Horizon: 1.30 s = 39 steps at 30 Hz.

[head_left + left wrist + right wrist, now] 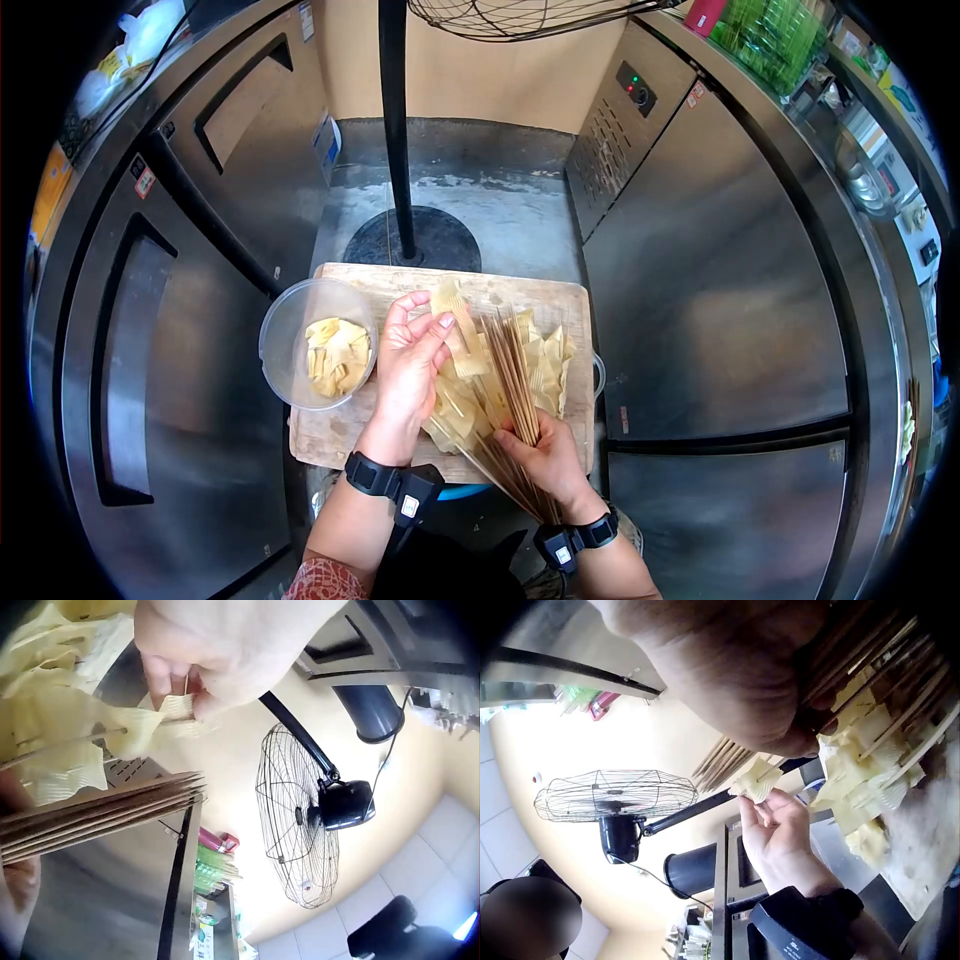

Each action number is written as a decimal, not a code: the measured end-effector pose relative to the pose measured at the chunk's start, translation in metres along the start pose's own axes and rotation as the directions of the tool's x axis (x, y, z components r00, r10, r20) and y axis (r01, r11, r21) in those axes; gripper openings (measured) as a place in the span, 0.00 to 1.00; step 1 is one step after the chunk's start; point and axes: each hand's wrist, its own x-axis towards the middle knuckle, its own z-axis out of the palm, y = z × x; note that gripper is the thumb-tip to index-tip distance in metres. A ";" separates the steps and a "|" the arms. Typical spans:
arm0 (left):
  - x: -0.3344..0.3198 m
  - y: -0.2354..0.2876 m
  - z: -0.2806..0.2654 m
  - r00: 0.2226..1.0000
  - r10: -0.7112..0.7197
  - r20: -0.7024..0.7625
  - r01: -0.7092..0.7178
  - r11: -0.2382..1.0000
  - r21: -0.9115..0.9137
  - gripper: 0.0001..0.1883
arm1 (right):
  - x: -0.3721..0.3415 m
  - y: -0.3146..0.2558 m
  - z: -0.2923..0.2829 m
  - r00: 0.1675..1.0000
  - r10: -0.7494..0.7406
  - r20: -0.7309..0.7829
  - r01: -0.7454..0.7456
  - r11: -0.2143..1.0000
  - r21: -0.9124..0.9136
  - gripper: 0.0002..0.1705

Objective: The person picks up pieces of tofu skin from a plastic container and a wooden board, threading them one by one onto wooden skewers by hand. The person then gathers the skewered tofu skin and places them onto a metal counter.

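The left hand pinches a pale yellow ridged sheet between thumb and fingers; a thin skewer runs through the sheet in the right wrist view. A bundle of wooden skewers is gripped by the right hand, pointed ends away from the body. More yellow sheets, some with skewers through them, lie behind and beside the bundle on a wooden board. In the left wrist view the left hand holds the folded sheet above the bundle.
A clear round tub with yellow pieces stands at the board's left edge. Steel cabinets flank both sides. Beyond the board is a black fan stand, with the wire fan cage above.
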 end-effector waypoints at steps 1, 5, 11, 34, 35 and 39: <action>0.000 0.000 0.002 1.000 0.020 -0.016 -0.020 1.000 -0.006 0.25 | 0.000 0.000 0.000 1.000 -0.001 0.001 0.001 1.000 -0.002 0.07; 0.000 0.004 0.004 0.988 0.153 -0.014 -0.152 0.987 0.058 0.17 | 0.004 0.004 0.001 1.000 -0.002 0.015 0.002 1.000 -0.010 0.07; -0.005 -0.004 0.003 0.953 0.296 0.062 -0.300 0.900 0.317 0.08 | 0.004 0.004 0.001 1.000 0.016 -0.008 -0.016 1.000 -0.024 0.07; -0.001 0.003 -0.001 0.980 0.196 -0.011 -0.164 0.847 0.506 0.07 | 0.001 0.007 0.001 0.999 -0.024 0.024 0.025 0.998 -0.063 0.06; -0.001 0.002 0.000 0.987 0.160 -0.020 -0.131 0.866 0.482 0.08 | 0.001 0.007 0.001 0.999 -0.030 0.018 0.031 0.997 -0.071 0.06; -0.008 -0.004 0.005 0.998 0.055 0.009 -0.054 0.911 0.410 0.07 | 0.003 0.001 0.001 0.999 -0.027 -0.025 0.027 0.999 -0.025 0.06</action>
